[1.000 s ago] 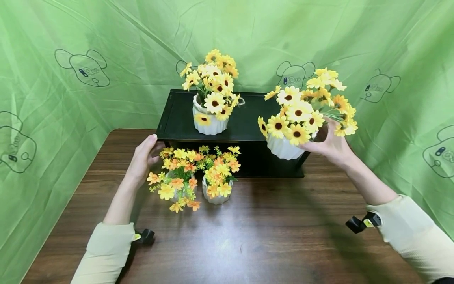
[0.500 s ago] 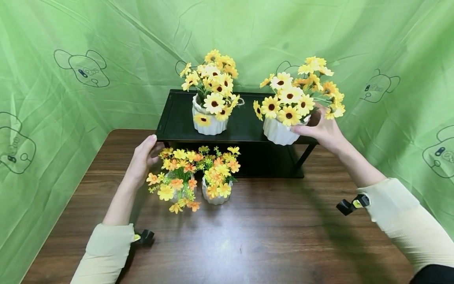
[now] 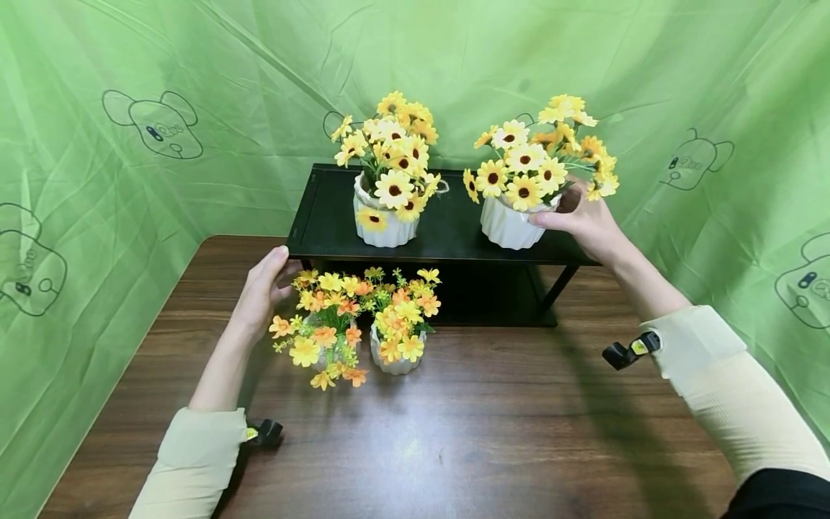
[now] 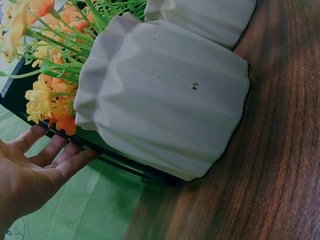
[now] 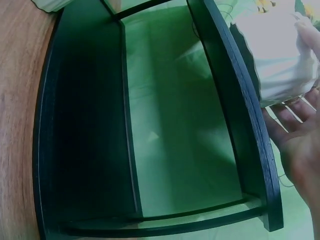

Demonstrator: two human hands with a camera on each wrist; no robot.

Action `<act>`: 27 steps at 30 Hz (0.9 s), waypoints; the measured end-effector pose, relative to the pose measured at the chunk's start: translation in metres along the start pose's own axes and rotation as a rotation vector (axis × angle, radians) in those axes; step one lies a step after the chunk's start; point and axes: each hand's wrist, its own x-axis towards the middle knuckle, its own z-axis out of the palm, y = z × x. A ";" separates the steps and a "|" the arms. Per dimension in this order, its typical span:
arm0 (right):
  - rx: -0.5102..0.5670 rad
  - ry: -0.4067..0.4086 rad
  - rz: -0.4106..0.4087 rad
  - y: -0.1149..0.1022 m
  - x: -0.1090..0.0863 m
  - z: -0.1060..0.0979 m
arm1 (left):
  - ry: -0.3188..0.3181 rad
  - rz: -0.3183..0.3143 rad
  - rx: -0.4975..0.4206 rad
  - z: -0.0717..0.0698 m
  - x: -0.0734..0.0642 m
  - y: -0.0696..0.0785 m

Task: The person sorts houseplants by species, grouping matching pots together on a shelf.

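In the head view, my right hand grips a white ribbed flowerpot with yellow daisies, thumb across its front and fingers behind. This pot is upright over the right part of the black shelf's top; the right wrist view also shows the pot by the top board's edge. My left hand holds the shelf's front left corner, thumb at the top edge; in the left wrist view its fingers touch the black frame. Another daisy pot stands on the shelf's left half.
Two white pots with orange and yellow flowers, one left and one right, stand on the wooden table before the shelf, close to my left hand. A green cloth backdrop surrounds the table.
My right hand has carried its daisy pot back and slightly left, from in front of the shelf's right end to over its top. The left hand and the other pots have stayed put.
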 end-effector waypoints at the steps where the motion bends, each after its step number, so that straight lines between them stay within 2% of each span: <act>1: -0.026 0.005 0.009 0.001 0.001 0.000 | 0.001 0.000 0.000 0.000 0.000 0.000; 10: 0.111 -0.032 0.009 0.008 0.009 0.007 | 0.002 -0.004 0.005 0.001 0.000 0.000; 24: 0.095 -0.019 0.031 0.011 0.012 0.011 | 0.003 -0.002 0.000 0.001 0.001 0.000; 25: 0.113 -0.026 0.022 0.012 0.012 0.012 | 0.003 -0.003 0.001 0.001 0.001 0.000; 27: 0.220 -0.058 -0.001 0.012 0.014 0.014 | 0.002 -0.003 0.005 0.000 0.000 0.000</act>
